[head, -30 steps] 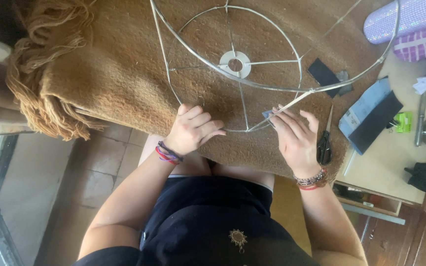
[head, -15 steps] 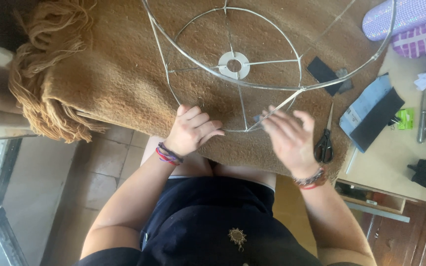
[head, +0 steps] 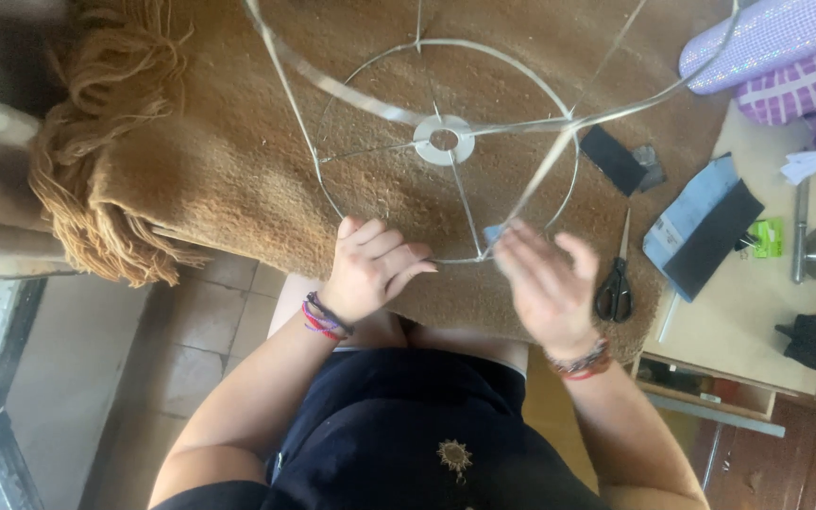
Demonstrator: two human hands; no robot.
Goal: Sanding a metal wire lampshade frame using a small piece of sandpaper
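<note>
Your left hand (head: 370, 267) curls closed on the lower rim of the wire lampshade frame (head: 446, 142), which lies across the centre and top of the picture on the brown fringed blanket (head: 191, 161). Your right hand (head: 545, 283), blurred just right of centre, pinches a pale strip against a spoke. One frame, one pair of scissors (head: 616, 283) right of that hand, one black patch (head: 613, 159) above them

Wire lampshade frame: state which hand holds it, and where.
Left hand grips the wire lampshade frame at its lower ring. Right hand is blurred at a strut; hold cannot be told.
</note>
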